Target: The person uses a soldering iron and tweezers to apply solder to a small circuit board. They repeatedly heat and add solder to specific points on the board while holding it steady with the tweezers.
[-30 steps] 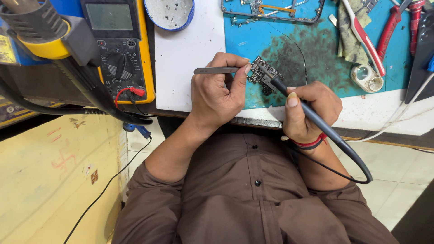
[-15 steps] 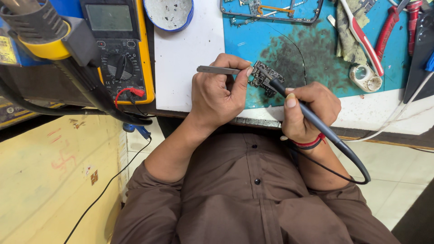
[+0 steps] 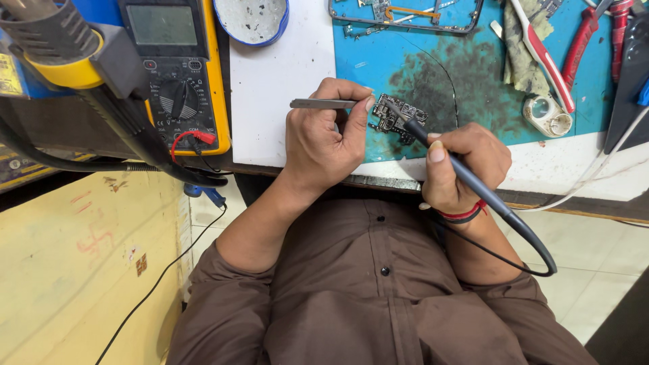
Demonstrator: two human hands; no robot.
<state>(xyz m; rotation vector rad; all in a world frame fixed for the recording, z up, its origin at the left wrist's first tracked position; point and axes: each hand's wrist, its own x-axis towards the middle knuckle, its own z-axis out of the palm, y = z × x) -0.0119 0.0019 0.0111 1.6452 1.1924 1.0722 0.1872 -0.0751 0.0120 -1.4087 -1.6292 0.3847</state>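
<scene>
At frame centre, left hand (image 3: 324, 145) pinches tweezers (image 3: 323, 103) beside a circuit board (image 3: 397, 116); right hand (image 3: 460, 165) grips a soldering iron (image 3: 466, 179) touching it.

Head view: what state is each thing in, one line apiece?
Left hand: gripping tweezers, tip at the circuit board.
Right hand: gripping soldering iron, tip on the board.
Circuit board: flat on the blue mat.
Multimeter: screen blank, red lead plugged in.
</scene>
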